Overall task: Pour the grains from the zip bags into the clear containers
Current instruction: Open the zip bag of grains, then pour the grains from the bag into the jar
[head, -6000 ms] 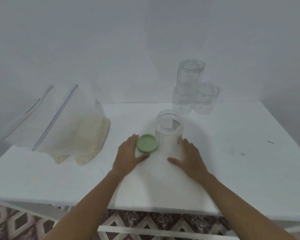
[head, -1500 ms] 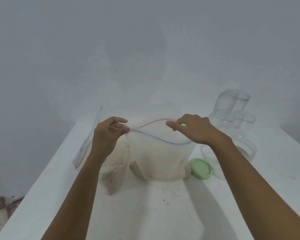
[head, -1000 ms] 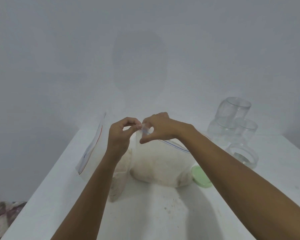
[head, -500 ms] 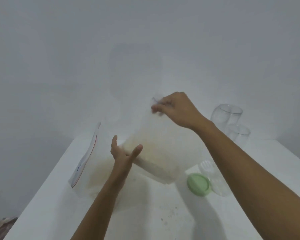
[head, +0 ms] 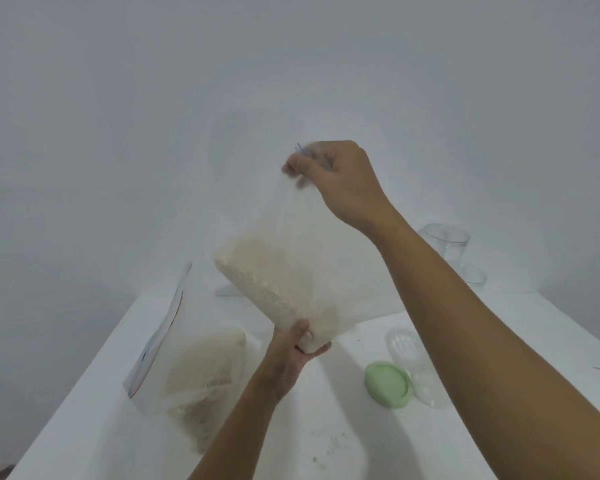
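A clear zip bag of pale grains (head: 278, 275) hangs tilted in the air above the white table (head: 326, 427). My right hand (head: 340, 178) pinches its top corner high up. Under the bag's lowest corner my left hand (head: 291, 358) cups it, thumb and fingers round the corner. A clear container (head: 416, 368) stands open to the right, partly hidden behind my right forearm. Its green lid (head: 388, 384) lies flat beside it. A second zip bag of grains (head: 191, 368) leans at the left of the table.
Several empty clear containers (head: 447, 247) are stacked at the back right against the wall. A few spilled grains (head: 329, 441) dot the table near me. The table's left edge runs close to the second bag.
The bag has risen higher off the table. My right hand lifted its top corner, and my left hand went from beside the bag to under its lowest corner.
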`<state>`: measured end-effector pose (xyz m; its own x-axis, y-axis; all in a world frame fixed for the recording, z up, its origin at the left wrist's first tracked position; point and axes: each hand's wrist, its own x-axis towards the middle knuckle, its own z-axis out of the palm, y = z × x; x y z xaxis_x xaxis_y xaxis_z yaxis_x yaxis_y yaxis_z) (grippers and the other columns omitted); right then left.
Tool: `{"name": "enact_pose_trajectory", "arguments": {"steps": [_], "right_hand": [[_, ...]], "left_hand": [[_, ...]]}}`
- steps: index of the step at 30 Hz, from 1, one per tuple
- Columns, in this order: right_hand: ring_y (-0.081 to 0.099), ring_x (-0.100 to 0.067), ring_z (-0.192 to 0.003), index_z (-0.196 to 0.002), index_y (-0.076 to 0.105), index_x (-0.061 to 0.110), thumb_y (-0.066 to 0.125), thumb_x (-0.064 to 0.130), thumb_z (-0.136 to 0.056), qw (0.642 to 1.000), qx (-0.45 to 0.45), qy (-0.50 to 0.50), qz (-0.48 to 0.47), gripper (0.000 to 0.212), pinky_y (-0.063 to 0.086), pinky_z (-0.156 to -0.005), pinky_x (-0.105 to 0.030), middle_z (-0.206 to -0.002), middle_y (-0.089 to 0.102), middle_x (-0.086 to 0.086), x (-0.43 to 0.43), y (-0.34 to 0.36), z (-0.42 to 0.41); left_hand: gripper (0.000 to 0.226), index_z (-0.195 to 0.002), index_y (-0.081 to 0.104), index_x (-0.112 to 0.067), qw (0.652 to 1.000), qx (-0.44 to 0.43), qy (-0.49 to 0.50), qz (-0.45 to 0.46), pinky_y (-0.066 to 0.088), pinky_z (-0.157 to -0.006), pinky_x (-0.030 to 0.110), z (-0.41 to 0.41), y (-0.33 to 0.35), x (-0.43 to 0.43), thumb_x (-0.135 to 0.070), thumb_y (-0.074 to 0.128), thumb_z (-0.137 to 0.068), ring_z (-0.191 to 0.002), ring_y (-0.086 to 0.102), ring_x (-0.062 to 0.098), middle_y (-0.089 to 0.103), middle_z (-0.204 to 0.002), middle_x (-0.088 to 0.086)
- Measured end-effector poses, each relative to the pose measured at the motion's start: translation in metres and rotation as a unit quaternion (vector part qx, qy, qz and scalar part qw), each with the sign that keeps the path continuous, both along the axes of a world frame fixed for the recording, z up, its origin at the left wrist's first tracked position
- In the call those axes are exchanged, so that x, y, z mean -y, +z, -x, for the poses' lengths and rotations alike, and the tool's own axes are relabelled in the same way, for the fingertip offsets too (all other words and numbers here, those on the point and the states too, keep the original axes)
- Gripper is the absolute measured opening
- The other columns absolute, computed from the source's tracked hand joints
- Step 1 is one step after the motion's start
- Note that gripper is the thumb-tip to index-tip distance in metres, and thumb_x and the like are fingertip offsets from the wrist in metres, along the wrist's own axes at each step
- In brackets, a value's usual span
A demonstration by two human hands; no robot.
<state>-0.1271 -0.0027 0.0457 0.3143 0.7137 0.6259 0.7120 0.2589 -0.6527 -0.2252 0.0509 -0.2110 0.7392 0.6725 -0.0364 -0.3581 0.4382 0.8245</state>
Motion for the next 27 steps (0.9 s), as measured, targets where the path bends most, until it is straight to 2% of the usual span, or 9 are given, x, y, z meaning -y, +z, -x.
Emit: {"name": "enact_pose_trajectory", "arguments": {"steps": [5, 7, 10, 14, 16, 19, 21, 23, 27], "right_hand": [[0.070, -0.009, -0.084, -0.097, 0.075, 0.013, 0.056, 0.030, -0.103, 0.999, 0.009, 0.047, 0.004, 0.026, 0.048, -0.086, -0.024, -0.096, 0.075, 0.011, 0.017, 0.007, -0.019], [0.072, -0.013, -0.088, -0.099, 0.074, 0.010, 0.054, 0.030, -0.104, 0.998, 0.015, 0.059, -0.001, 0.028, 0.048, -0.086, -0.027, -0.100, 0.076, 0.009, 0.020, 0.013, -0.022], [0.075, -0.019, -0.086, -0.099, 0.073, 0.008, 0.054, 0.026, -0.105, 0.997, 0.013, 0.074, -0.004, 0.027, 0.050, -0.083, -0.025, -0.103, 0.077, 0.000, 0.022, 0.023, -0.025], [0.076, -0.018, -0.082, -0.100, 0.074, 0.006, 0.054, 0.024, -0.104, 0.997, 0.006, 0.076, -0.007, 0.027, 0.048, -0.079, -0.022, -0.102, 0.077, -0.002, 0.024, 0.028, -0.031], [0.076, -0.018, -0.083, -0.100, 0.074, 0.008, 0.053, 0.024, -0.105, 0.997, -0.003, 0.072, -0.008, 0.026, 0.048, -0.081, -0.025, -0.101, 0.077, -0.001, 0.027, 0.027, -0.035], [0.077, -0.019, -0.084, -0.103, 0.073, 0.010, 0.051, 0.026, -0.106, 0.997, -0.020, 0.067, -0.016, 0.027, 0.050, -0.085, -0.034, -0.102, 0.077, -0.002, 0.034, 0.025, -0.045], [0.077, -0.019, -0.086, -0.105, 0.073, 0.011, 0.049, 0.026, -0.107, 0.997, -0.032, 0.069, -0.020, 0.028, 0.052, -0.086, -0.037, -0.103, 0.077, -0.004, 0.039, 0.023, -0.051], [0.077, -0.020, -0.088, -0.107, 0.072, 0.010, 0.048, 0.026, -0.108, 0.996, -0.046, 0.077, -0.023, 0.029, 0.054, -0.086, -0.042, -0.106, 0.076, -0.005, 0.045, 0.020, -0.057], [0.076, -0.021, -0.092, -0.109, 0.071, 0.011, 0.046, 0.024, -0.109, 0.993, -0.072, 0.086, -0.022, 0.028, 0.052, -0.093, -0.056, -0.110, 0.074, -0.002, 0.056, 0.012, -0.066]], "left_hand": [[0.119, -0.151, 0.040, -0.011, 0.998, 0.062, -0.025, 0.001, 0.060, -0.083, 0.042, 0.008, 0.016, -0.007, -0.062, 0.091, -0.057, -0.122, 0.065, 0.036, 0.059, -0.142, 0.022], [0.114, -0.154, 0.035, -0.014, 0.997, 0.066, -0.024, -0.012, 0.058, -0.092, 0.047, 0.008, 0.019, -0.011, -0.063, 0.087, -0.065, -0.132, 0.057, 0.040, 0.051, -0.150, 0.023], [0.104, -0.157, 0.025, -0.004, 0.994, 0.057, -0.044, -0.082, 0.042, -0.113, 0.058, 0.008, 0.018, -0.014, -0.042, 0.084, -0.081, -0.142, 0.044, 0.044, 0.042, -0.155, 0.028], [0.096, -0.148, 0.036, 0.009, 0.987, 0.041, -0.091, -0.125, 0.048, -0.109, 0.043, 0.008, 0.019, -0.008, -0.017, 0.089, -0.073, -0.135, 0.053, 0.041, 0.053, -0.145, 0.029], [0.083, -0.145, 0.043, 0.010, 0.987, 0.061, -0.074, -0.129, 0.045, -0.113, 0.046, 0.003, 0.016, -0.004, -0.012, 0.083, -0.076, -0.134, 0.054, 0.042, 0.055, -0.143, 0.029], [0.088, -0.138, 0.052, 0.006, 0.994, 0.090, 0.002, -0.062, 0.046, -0.112, 0.048, -0.009, 0.012, 0.001, -0.024, 0.093, -0.066, -0.128, 0.059, 0.040, 0.061, -0.137, 0.026], [0.099, -0.133, 0.056, -0.006, 0.990, 0.112, 0.080, 0.014, 0.058, -0.093, 0.038, -0.018, 0.011, 0.005, -0.037, 0.101, -0.050, -0.115, 0.068, 0.028, 0.070, -0.125, 0.012], [0.107, -0.135, 0.054, -0.015, 0.974, 0.148, 0.143, 0.092, 0.058, -0.087, 0.035, -0.028, 0.015, 0.014, -0.044, 0.102, -0.044, -0.107, 0.072, 0.021, 0.072, -0.121, 0.005], [0.077, -0.149, 0.046, -0.018, 0.928, 0.227, 0.218, 0.198, 0.049, -0.100, 0.044, -0.050, 0.028, 0.034, -0.045, 0.072, -0.082, -0.123, 0.062, 0.026, 0.058, -0.145, 0.008]]}}
